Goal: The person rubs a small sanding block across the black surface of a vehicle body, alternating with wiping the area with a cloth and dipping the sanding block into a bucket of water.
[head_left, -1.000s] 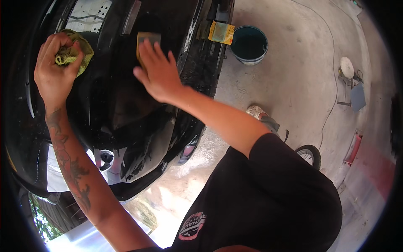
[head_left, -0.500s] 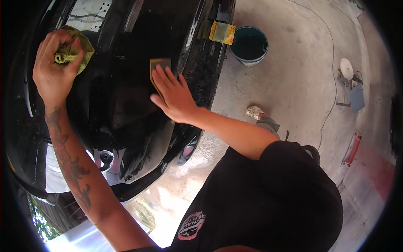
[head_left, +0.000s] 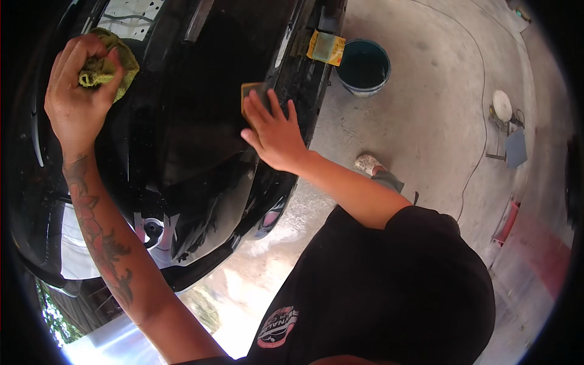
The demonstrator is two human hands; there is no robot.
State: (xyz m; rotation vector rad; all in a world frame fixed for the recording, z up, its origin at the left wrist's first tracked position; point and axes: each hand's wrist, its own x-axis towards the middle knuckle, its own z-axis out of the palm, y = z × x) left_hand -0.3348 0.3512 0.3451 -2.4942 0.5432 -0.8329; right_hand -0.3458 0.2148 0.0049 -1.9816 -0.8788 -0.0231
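My left hand [head_left: 79, 103] is closed around a crumpled yellow-green cloth [head_left: 126, 68], resting on the glossy black car body [head_left: 194, 115] at the upper left. Flat fingers of my right hand [head_left: 277, 137] press a piece of sandpaper [head_left: 252, 89], dark grey with a yellow edge, against the wet black panel. Its thumb lies along the near side, and the hand covers much of the piece. Farther off, a yellow printed sheet [head_left: 315, 44] with a pale greenish block [head_left: 327, 47] on it sits at the car's edge.
A dark bucket [head_left: 365, 92] holding liquid stands on the concrete floor [head_left: 420, 109] beside the car. A cable [head_left: 485, 121] runs across the floor at the right, near a small stand with a white round top [head_left: 502, 106]. A car lamp [head_left: 267, 220] is close to my body.
My right hand has slid to the right across the panel with the sandpaper, toward the car's edge. My left hand stays on the cloth almost unmoved.
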